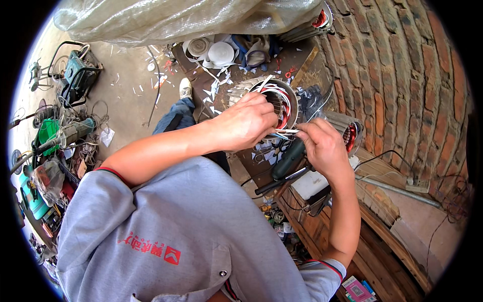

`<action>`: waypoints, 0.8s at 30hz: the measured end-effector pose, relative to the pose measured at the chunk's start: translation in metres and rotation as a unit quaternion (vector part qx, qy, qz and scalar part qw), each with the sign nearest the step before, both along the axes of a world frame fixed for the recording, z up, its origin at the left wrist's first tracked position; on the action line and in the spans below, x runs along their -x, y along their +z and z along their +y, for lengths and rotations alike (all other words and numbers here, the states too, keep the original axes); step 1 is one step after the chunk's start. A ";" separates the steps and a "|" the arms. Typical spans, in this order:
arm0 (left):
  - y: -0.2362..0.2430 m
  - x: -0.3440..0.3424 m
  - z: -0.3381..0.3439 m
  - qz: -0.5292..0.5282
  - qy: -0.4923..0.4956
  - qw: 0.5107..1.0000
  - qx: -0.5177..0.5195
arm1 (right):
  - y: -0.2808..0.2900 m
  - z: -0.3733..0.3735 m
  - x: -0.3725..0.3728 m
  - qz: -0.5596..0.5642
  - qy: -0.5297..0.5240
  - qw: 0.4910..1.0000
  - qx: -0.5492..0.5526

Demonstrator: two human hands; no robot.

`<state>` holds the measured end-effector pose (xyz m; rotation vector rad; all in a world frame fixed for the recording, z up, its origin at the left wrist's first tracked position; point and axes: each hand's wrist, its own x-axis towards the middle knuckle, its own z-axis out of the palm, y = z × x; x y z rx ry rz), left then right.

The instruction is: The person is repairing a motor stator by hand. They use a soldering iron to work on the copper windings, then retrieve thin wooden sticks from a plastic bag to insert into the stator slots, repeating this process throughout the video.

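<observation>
A motor stator (295, 99) with a finned metal housing stands on the bench, its bore facing up toward me. Red and white windings (286, 104) ring the inside of its rim. My left hand (247, 122) reaches over the near left side of the rim, fingers curled and closed at the near ends of several thin wires. Those white-sleeved wires (287, 131) stretch across the near rim to my right hand (323, 147), whose thumb and forefinger pinch their right ends. My left fingertips are partly hidden behind the knuckles.
A dark green cylindrical tool (288, 160) and a white box (310, 185) lie nearer me. White tape rolls (221, 53), red-handled scissors (290, 73) and paper scraps lie beyond. Another wound stator (350, 137) sits right, by the brick wall (392, 85). Plastic sheeting (186, 22) hangs at the far side.
</observation>
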<state>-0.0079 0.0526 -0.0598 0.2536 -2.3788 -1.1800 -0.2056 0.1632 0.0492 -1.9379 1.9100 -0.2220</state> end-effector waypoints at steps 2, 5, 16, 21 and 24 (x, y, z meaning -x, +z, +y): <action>0.004 0.000 0.000 0.003 -0.005 1.000 -0.003 | 0.001 0.004 -0.002 -0.021 -0.014 1.000 -0.015; 0.003 0.000 0.001 -0.001 -0.007 1.000 -0.016 | 0.000 0.004 -0.004 -0.031 -0.006 0.999 -0.016; 0.001 0.002 0.003 0.004 0.000 0.999 -0.033 | -0.002 0.003 -0.004 -0.010 0.040 0.999 0.008; 0.000 0.003 0.006 0.004 0.011 1.000 -0.024 | -0.010 0.006 -0.013 0.005 0.046 0.999 0.002; 0.000 0.003 0.005 -0.002 0.005 1.000 -0.012 | -0.013 0.004 -0.015 0.020 0.046 0.999 -0.006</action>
